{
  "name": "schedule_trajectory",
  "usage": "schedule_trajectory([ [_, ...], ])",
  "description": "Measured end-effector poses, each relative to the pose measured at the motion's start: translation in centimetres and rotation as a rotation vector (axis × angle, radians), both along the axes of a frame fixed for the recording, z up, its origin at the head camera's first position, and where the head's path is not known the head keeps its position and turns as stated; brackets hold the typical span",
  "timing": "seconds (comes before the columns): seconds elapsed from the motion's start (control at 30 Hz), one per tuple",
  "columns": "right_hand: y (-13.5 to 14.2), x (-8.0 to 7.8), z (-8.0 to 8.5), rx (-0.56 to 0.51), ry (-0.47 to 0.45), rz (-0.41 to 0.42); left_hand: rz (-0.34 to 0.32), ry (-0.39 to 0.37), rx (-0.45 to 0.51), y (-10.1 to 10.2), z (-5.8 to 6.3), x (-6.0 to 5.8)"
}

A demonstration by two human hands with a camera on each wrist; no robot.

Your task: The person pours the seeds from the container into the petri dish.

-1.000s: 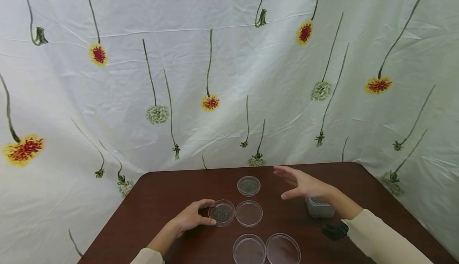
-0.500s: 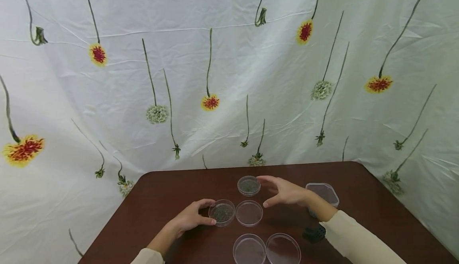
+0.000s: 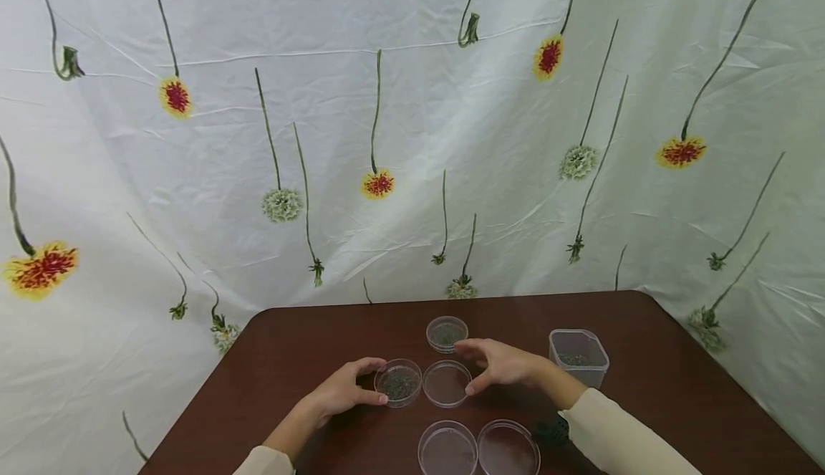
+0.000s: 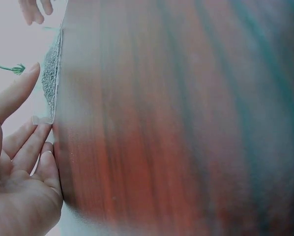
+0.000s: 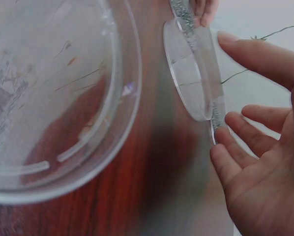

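In the head view a clear petri dish (image 3: 398,383) holds dark green-grey flakes. My left hand (image 3: 343,389) grips its left side, thumb at the near edge and fingers at the far edge. In the left wrist view, fingertips meet the rim beside the heaped flakes (image 4: 49,78). A bare clear dish (image 3: 447,383) stands right beside the filled one. My right hand (image 3: 505,364) is at the right side of this bare dish, thumb near its rim, fingers spread toward the far filled dish (image 3: 447,333). The right wrist view shows a gap between right thumb and bare dish (image 5: 186,69).
Two more clear round dishes, one left (image 3: 447,449) and one right (image 3: 508,449), lie side by side near the front. A square plastic tub (image 3: 580,357) with some flakes stands at the right. A flower-print curtain (image 3: 412,117) hangs behind the brown table (image 3: 309,332).
My right hand has come left and down from beside the tub to the bare dish, uncovering the tub. My left hand has stayed at its filled dish.
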State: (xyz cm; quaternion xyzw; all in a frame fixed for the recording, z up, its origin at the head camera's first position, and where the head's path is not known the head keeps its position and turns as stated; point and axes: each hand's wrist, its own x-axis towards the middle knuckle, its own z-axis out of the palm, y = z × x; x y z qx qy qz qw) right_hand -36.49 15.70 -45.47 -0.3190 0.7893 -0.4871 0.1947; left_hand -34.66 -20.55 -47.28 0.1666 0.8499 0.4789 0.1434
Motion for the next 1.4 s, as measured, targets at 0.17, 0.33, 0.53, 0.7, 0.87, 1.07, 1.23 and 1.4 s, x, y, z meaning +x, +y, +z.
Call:
schedule_trajectory([
  [0.17, -0.5, 0.2, -0.4, 0.090, 0.024, -0.020, 0.001, 0.000, -0.001, -0.1, -0.2, -0.1],
  [0.33, -1.0, 0.3, -0.7, 0.169, 0.112, -0.019, 0.002, -0.004, -0.003, -0.1, -0.2, -0.1],
  [0.53, -1.7, 0.4, -1.1, 0.229, 0.189, -0.030, 0.000, 0.001, -0.014, -0.1, 0.1, -0.1],
  [0.7, -2.3, 0.4, -1.1, 0.249, 0.233, -0.028, 0.001, 0.010, -0.015, -0.1, 0.1, -0.1],
  [0.87, -2.3, 0.3, -1.3, 0.220, 0.249, -0.027, -0.002, 0.008, -0.016, -0.1, 0.0, 0.0],
  [1.07, -2.3, 0.1, -1.3, 0.119, 0.229, -0.034, 0.001, 0.005, -0.023, -0.2, 0.0, 0.0],
  [1.23, -2.6, 0.0, -0.9, 0.010, 0.183, -0.032, -0.001, 0.008, -0.021, -0.2, 0.0, -0.1],
  [1.4, -3.3, 0.2, -0.4, -0.063, 0.101, -0.060, -0.001, 0.015, -0.016, -0.1, -0.1, 0.0],
])
